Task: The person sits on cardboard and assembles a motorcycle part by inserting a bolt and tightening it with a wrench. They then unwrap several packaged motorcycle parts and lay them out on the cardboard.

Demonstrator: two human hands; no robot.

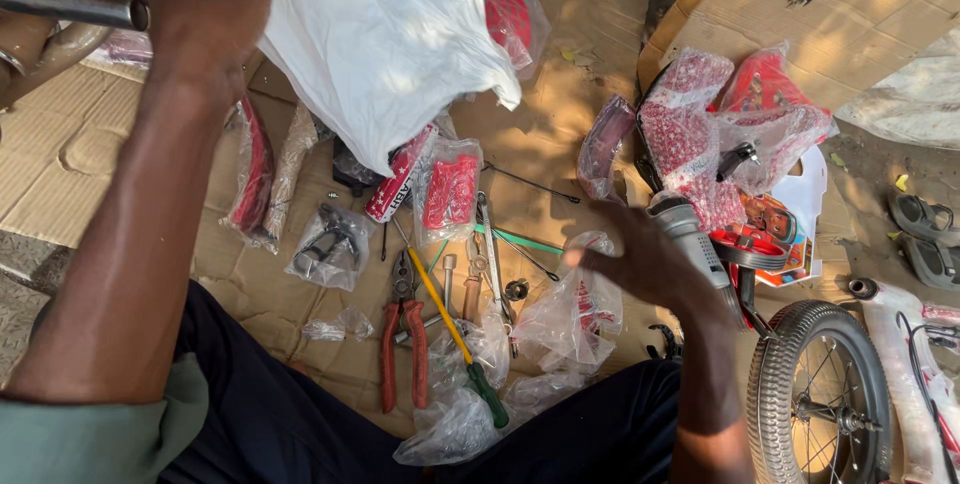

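My left hand (200,4) is raised at the top left and grips the top of a white plastic bag (380,34) that hangs over the cardboard. A red part (505,4) shows behind the bag. My right hand (650,264) hovers low at centre right, fingers apart, next to a grey handlebar grip (690,234); I cannot tell whether it touches the grip. Below it lies a crumpled clear plastic bag (570,319). A metal tube (70,4) pokes in beside my left hand.
Flattened cardboard (100,144) covers the ground. On it lie red-handled pliers (402,344), a yellow-and-green screwdriver (455,339), spanners (490,254), and bagged red parts (450,189) (690,124). A small spoked wheel (820,394) stands at the lower right. Sandals (925,234) sit at the right edge.
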